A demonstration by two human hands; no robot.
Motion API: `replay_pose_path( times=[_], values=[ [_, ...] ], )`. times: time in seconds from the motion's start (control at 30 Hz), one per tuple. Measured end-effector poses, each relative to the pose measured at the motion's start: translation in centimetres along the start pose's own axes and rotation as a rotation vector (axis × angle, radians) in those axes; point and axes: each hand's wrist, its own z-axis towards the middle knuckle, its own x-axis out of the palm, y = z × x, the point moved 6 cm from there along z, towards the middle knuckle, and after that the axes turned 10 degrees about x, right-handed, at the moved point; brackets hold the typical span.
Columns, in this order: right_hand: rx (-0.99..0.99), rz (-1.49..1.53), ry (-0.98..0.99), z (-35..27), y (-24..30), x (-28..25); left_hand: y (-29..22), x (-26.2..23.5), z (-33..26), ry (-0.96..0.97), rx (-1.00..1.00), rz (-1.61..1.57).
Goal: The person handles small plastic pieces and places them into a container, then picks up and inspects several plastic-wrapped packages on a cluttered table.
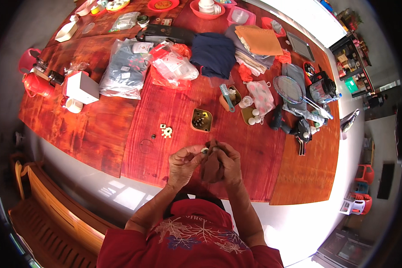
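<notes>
My left hand (182,164) pinches a small round dark-and-pale piece (205,150) between thumb and fingertips, right beside a brown cloth (213,169). That cloth hangs bunched in my right hand (230,164), whose fingers are closed around its upper part. Both hands are close together over the table's near edge. Just beyond them stands a square tin (208,127) with several small dark and yellowish bits inside. To its left lie several cream-coloured pieces (166,131) in a cluster, and a small dark round piece (153,136) is near them.
Farther back on the red wooden table (165,105) are bagged clothing (126,69), a navy folded cloth (213,54) and a white box (82,87). A teal brush (227,97), badminton rackets (288,89) and a blender jug (322,89) lie or stand rightward. A wooden bench (58,210) is at lower left.
</notes>
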Motion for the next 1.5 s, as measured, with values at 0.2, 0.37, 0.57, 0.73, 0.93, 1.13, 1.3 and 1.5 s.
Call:
replay_pose_path(
  times=[0.2, 0.37, 0.57, 0.73, 0.93, 1.13, 1.3, 1.5],
  values=[
    [-0.207, -0.233, -0.014, -1.8, 1.7, 3.3, -2.9, -1.0, -0.6, 0.028, 0.265, 0.242],
    [-0.222, -0.544, 0.043, -2.9, 1.7, 5.9, -5.9, -0.7, -1.6, 0.067, 0.359, 0.493],
    [-0.198, -0.491, 0.064, -3.4, 1.2, 6.9, -6.5, -1.5, -2.1, 0.133, 0.322, 0.527],
    [-0.029, -0.210, 0.111, -3.0, -0.2, 5.9, -6.3, -2.4, -2.1, 0.077, 0.195, 0.252],
    [0.032, 0.133, 0.214, -3.6, -0.5, 5.6, -6.1, -3.0, -1.5, 0.062, -0.038, -0.131],
    [-0.033, -0.238, 0.172, -4.9, 0.8, 7.2, -7.3, -2.7, -2.0, 0.098, 0.048, -0.090],
    [-0.045, -0.147, 0.216, -4.6, 0.7, 6.6, -7.2, -2.6, -2.0, 0.128, 0.018, -0.141],
    [-0.021, 0.013, 0.206, -4.7, 1.7, 7.0, -7.9, -2.1, -2.1, 0.118, 0.116, -0.046]
  ],
)
